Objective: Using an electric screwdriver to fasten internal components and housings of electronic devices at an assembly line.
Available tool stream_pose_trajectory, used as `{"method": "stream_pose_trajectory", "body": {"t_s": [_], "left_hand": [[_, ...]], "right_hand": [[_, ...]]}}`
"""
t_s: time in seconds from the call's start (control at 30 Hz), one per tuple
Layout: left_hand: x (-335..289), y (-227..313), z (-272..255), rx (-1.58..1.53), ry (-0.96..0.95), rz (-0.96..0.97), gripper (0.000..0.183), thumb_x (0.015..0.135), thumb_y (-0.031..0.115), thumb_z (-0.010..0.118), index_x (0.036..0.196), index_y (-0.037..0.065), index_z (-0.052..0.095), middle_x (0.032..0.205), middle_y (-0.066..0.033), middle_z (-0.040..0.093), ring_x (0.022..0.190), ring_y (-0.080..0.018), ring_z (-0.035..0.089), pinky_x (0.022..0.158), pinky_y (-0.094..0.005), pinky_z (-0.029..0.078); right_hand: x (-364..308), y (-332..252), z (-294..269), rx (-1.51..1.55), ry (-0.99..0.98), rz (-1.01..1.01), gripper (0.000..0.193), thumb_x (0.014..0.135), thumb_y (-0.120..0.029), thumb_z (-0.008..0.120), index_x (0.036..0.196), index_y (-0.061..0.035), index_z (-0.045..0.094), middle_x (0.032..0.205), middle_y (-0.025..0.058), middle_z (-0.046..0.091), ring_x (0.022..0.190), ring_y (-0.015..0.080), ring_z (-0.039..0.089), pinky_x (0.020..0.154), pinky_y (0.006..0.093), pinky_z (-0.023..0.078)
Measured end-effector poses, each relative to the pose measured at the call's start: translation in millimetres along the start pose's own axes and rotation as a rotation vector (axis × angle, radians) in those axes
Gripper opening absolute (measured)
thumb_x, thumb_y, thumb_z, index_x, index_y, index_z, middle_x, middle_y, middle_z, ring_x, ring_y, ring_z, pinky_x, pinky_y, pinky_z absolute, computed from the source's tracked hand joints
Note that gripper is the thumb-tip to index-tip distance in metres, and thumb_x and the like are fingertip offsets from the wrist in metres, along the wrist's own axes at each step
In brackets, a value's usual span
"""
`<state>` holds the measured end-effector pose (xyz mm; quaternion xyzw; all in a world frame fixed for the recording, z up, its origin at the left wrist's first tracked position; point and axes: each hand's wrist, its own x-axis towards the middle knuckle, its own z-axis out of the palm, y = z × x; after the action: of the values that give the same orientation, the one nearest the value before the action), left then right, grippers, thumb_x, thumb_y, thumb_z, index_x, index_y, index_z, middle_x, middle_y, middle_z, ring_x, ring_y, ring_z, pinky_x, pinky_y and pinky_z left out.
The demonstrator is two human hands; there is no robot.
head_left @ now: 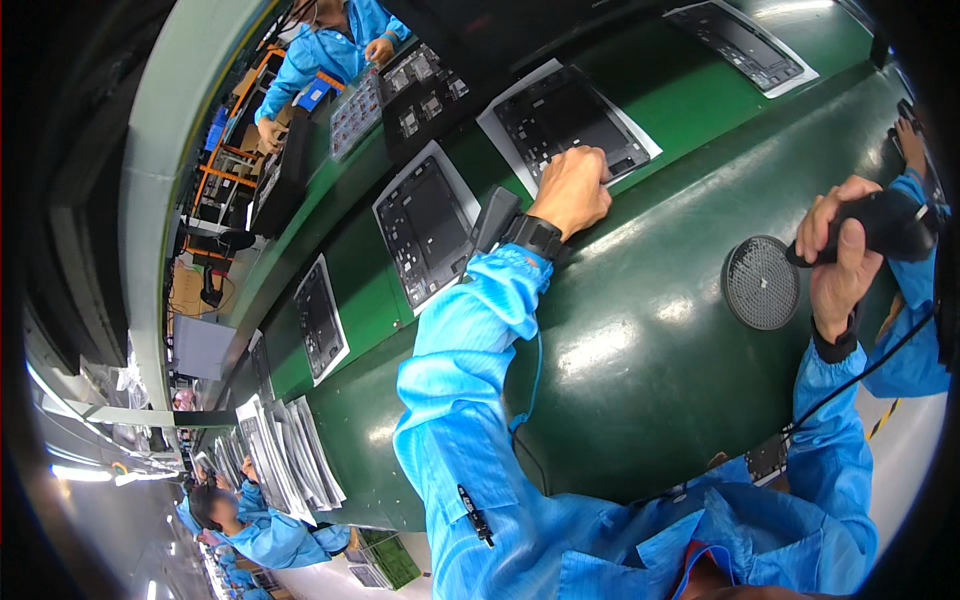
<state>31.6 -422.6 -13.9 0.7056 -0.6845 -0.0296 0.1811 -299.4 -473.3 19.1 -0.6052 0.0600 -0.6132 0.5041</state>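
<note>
My left hand (575,190) is closed, knuckles up, over the near edge of a black tablet housing (565,115) lying on white paper. Its fingertips are hidden, so what they grip cannot be made out. A black band circles that wrist, and a grey block-shaped thing (495,220) shows beside it. In my right hand (835,250), at the far right, is a black handheld scanner (890,225), held above the bench. Left of this hand, a round grey perforated disc (762,282) lies on the green surface.
More tablet housings on paper (425,225) line the green strip, one (745,45) at the upper right. Stacked sheets (285,455) stand lower left. A co-worker (335,45) sits across beside trays of parts (425,85); another person's hand (910,145) shows at right. A black cable (865,370) crosses my right sleeve.
</note>
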Motion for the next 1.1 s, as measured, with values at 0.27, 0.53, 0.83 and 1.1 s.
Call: {"method": "stream_pose_trajectory", "body": {"t_s": [0.27,0.53,0.83,1.1], "left_hand": [[4.0,0.0,-14.0,0.299,0.018,0.060,0.022,0.068,0.003,0.065,0.089,-0.004,0.068,0.087,-0.0268,0.069,0.087,-0.0453,0.068,0.079,-0.0493,0.056],[-137.6,127.2,-31.0,0.125,-0.079,0.217,0.019,0.070,0.002,0.064,0.086,-0.003,0.056,0.084,-0.0204,0.062,0.078,-0.0400,0.064,0.070,-0.0487,0.054],[-286.5,251.0,28.9,0.169,-0.068,0.319,0.012,0.075,0.013,0.060,0.081,0.004,0.055,0.077,-0.0060,0.047,0.073,-0.0179,0.053,0.058,-0.0267,0.047],[-214.3,150.7,19.6,-0.231,0.410,-0.081,0.031,0.076,0.012,0.079,0.102,0.002,0.065,0.101,-0.0132,0.064,0.089,-0.0342,0.060,0.082,-0.0438,0.047]], "right_hand": [[1.4,-7.3,9.9,0.016,0.045,0.006,0.022,0.105,-0.018,0.055,0.118,-0.0007,0.050,0.069,0.0015,0.051,0.055,0.0080,0.047,0.051,0.0235,0.040],[-8.0,-10.7,-14.0,-0.050,0.058,-0.006,0.022,0.105,-0.020,0.054,0.116,-0.0011,0.051,0.068,0.0014,0.050,0.054,0.0076,0.046,0.050,0.0239,0.040],[-19.0,0.8,-4.9,-0.069,0.054,0.007,0.024,0.107,-0.022,0.050,0.117,-0.0007,0.051,0.070,0.0024,0.049,0.055,0.0086,0.046,0.051,0.0245,0.041],[-23.6,-2.2,-10.0,0.005,0.046,0.046,0.023,0.108,-0.021,0.049,0.116,0.0001,0.051,0.072,0.0036,0.049,0.056,0.0092,0.046,0.052,0.0250,0.041]]}}
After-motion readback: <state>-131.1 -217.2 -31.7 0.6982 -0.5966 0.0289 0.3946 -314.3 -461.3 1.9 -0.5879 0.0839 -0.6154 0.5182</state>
